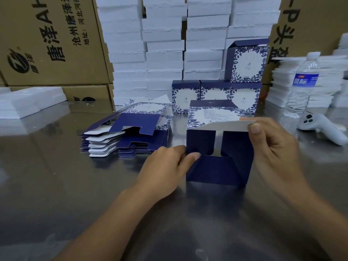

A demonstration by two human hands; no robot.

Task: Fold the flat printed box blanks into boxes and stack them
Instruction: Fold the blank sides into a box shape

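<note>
Pinching side flap (194,167) of half-formed box (216,171) with left hand (165,166), white tuck flap (226,126) with right hand (272,144) — press sides flat first, then tuck squarely.

the half-folded box (218,159) stands on the table (56,185). the left hand (163,170) holds its left edge and the right hand (273,140) holds its top flap. left of the box lies the pile of flat blanks (128,136). just behind the box stands a row of finished boxes (216,95), with one more (246,63) on the row's right end. further behind rise foam stacks (163,44). right of the box lies a controller (320,127), with a water bottle (303,85) behind that. far left of the box, at the back, stand cartons (52,40).
</note>
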